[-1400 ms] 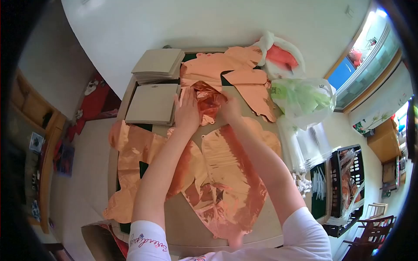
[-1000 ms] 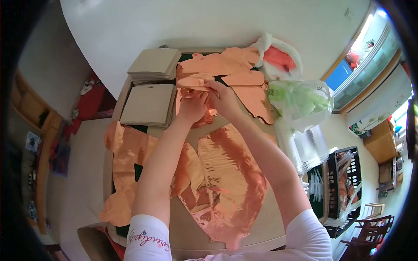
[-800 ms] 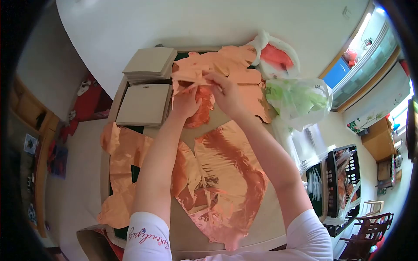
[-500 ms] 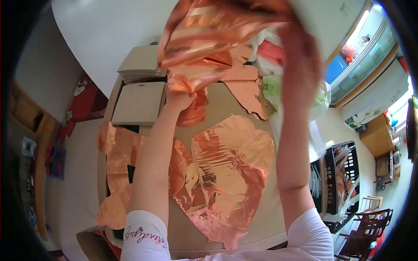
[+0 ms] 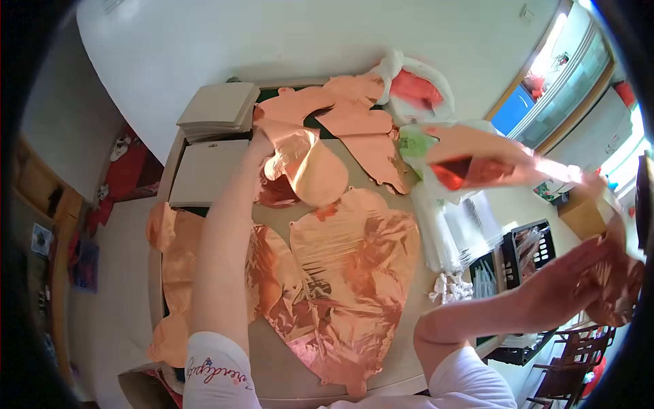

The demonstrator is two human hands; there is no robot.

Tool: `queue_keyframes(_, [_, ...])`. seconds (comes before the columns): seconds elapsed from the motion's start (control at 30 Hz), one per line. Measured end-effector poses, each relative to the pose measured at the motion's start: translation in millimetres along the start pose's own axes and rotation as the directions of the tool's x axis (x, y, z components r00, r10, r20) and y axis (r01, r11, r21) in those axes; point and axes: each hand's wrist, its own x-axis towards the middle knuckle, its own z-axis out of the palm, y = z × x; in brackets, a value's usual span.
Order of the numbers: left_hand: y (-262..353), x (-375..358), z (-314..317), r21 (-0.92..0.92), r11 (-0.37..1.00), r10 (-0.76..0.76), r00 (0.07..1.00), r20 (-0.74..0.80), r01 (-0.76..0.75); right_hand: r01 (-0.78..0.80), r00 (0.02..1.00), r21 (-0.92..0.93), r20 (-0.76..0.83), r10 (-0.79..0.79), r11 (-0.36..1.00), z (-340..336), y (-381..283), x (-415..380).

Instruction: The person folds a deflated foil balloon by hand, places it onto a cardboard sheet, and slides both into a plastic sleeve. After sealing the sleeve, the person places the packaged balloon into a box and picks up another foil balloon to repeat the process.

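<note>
A flat rose-gold foil balloon (image 5: 361, 273) lies in front of me on the table, wide at the top and narrowing to a tab. My left hand (image 5: 259, 148) is closed at the edge of another, folded foil balloon (image 5: 310, 160) beyond it; the foil covers most of its fingers. Out to the far right, my right hand (image 5: 569, 283) is closed on a crumpled foil balloon (image 5: 616, 290). A blurred length of foil trails from there back over the plastic bags. More foil pieces (image 5: 357, 133) are spread at the back, and another (image 5: 180, 273) hangs along the left side.
Stacks of beige card (image 5: 211, 170) stand at the back left. A white bag with something pink (image 5: 415, 88) sits at the back. Clear plastic bags (image 5: 456, 228) and a black crate (image 5: 531, 249) are at the right. A brown chair (image 5: 569, 361) stands on the floor.
My right hand has swung from the back of the table far out to the right with foil. My left hand has moved slightly left, and the raised foil has come down.
</note>
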Motion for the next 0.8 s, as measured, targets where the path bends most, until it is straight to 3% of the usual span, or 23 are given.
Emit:
queue_keyframes(0.07, [1,0,-8,-0.255,0.952,-0.117,0.970,0.211,0.171,-0.048,0.998,-0.130,-0.052,0.042,0.990,6,-8,-13])
queue_keyframes(0.17, [28,-21,-18,-0.650,0.682,-0.060,0.912,0.407,0.335,-0.047,0.991,-0.253,-0.135,0.013,0.966,1,-22,-29])
queue_keyframes(0.2, [30,-23,-17,-0.606,0.718,-0.167,0.930,0.327,0.342,-0.038,0.990,-0.309,-0.141,-0.007,0.950,3,-20,-31])
queue_keyframes(0.27, [35,-26,-6,-0.212,0.932,-0.231,0.932,0.279,0.295,-0.022,0.989,-0.418,-0.144,-0.042,0.908,6,-18,-33])
queue_keyframes(0.3, [37,-28,-3,0.014,0.966,-0.254,0.935,0.247,0.258,-0.060,0.991,-0.320,-0.131,0.018,0.946,6,-15,-31])
queue_keyframes(0.33, [28,-24,4,0.113,0.967,-0.248,0.939,0.237,0.226,-0.099,0.991,-0.216,-0.111,0.076,0.971,6,-11,-28])
queue_keyframes(0.43, [23,-30,19,0.113,0.971,-0.233,0.939,0.254,0.211,-0.095,0.978,-0.059,-0.190,0.083,0.994,3,-9,-24])
queue_keyframes(0.57, [18,-30,28,0.344,0.939,-0.131,0.950,0.283,0.027,-0.049,0.980,-0.157,-0.198,0.017,0.986,3,-2,-31])
queue_keyframes(0.67, [4,-22,37,0.306,0.949,-0.156,0.953,0.258,0.072,0.000,0.975,-0.237,-0.218,-0.053,0.972,3,-2,-28])
queue_keyframes(0.73, [-6,-20,46,0.517,0.855,0.048,0.999,-0.011,-0.035,0.036,0.962,-0.324,-0.245,-0.121,0.945,2,-8,-25])
queue_keyframes(0.77, [-11,-20,50,0.620,0.782,0.172,0.977,-0.126,-0.058,0.047,0.959,-0.352,-0.245,-0.141,0.935,1,-10,-25])
queue_keyframes(0.8, [-4,-31,51,0.660,0.716,0.362,0.929,-0.076,-0.225,0.003,0.977,-0.272,-0.205,-0.061,0.962,-1,-13,-26])
